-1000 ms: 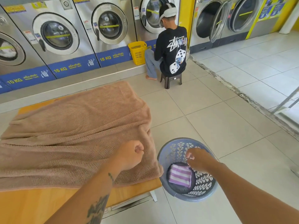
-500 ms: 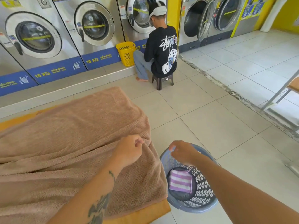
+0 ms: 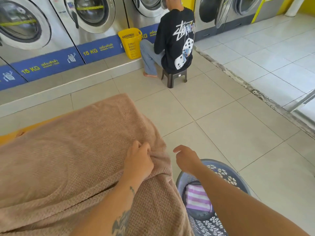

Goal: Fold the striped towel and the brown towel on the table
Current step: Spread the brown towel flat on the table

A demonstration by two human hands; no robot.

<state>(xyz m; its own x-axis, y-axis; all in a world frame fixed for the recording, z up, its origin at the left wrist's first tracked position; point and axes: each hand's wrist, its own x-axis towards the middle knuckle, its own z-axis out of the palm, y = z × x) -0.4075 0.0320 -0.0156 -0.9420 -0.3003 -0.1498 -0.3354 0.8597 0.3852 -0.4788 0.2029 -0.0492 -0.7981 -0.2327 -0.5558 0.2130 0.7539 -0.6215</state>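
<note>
My only view comes from the wide-angle camera on my head, facing forward and tilted down, so both forearms run up from the bottom edge and my left hand [image 3: 139, 161] and right hand [image 3: 186, 159] sit close, low in the middle. Under my left hand and out to its left the brown towel [image 3: 76, 159] fills the near corner, while the basket [image 3: 226, 172] lies beneath my right forearm. Well beyond both hands the tiled floor [image 3: 230, 133] stretches to the washing machines [image 3: 95, 16] along the top edge, their lines bowed by the lens.
</note>
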